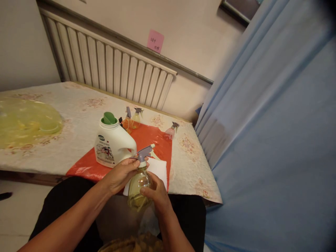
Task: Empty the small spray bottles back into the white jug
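A clear yellow-green spray bottle [136, 190] with a grey trigger head is held over my lap, tilted a little. My left hand [126, 172] grips it at the neck, fingers around the collar below the trigger. Around the right side of its body wraps my right hand [158, 192], thumb across the front. Just beyond the hands, a white jug [107, 148] stands on a red sheet [149, 138], a green cap or cup sitting in its mouth. Partly under the spray bottle lies a folded white cloth [160, 168].
Farther back stand an orange spray bottle [127, 124], a yellow spray bottle [136, 118] and a pink spray bottle [170, 133]. A translucent yellow plastic bag [28, 120] lies at left on the flowered tablecloth [86, 96]. A blue curtain [262, 140] hangs at right; a radiator [110, 59] lines the wall.
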The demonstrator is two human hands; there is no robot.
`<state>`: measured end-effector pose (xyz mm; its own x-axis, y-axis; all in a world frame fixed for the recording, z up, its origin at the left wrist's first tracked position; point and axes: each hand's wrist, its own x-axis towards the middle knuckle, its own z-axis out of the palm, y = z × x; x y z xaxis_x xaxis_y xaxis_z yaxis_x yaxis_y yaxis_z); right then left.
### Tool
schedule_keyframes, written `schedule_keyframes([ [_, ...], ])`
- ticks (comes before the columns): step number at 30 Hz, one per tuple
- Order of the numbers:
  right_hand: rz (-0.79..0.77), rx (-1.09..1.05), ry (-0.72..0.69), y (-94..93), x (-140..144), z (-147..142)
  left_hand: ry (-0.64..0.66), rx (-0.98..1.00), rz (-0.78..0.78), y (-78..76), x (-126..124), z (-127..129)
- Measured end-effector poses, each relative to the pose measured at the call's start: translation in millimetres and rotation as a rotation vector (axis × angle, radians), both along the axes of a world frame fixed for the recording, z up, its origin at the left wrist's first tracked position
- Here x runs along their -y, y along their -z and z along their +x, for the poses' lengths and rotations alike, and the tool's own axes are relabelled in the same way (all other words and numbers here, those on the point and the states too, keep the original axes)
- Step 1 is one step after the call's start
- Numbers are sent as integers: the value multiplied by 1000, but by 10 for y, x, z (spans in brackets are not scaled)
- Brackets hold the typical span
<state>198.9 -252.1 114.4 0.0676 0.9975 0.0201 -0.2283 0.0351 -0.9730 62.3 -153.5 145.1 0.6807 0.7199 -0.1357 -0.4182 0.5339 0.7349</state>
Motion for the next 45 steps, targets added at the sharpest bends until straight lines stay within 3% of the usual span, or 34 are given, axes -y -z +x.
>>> schedule_keyframes([
  [11,-13,27,4,39,25,-1,-7,66,25,-30,21,30],
  [29,-16,-112,15,-103,52,-55,4,68,29,20,1,10],
  [38,-8,-188,46,-35,34,-98,-2,87,15,107,-6,-11],
  [45,-45,-266,-10,-5,36,-144,22,37,14,115,6,-46],
])
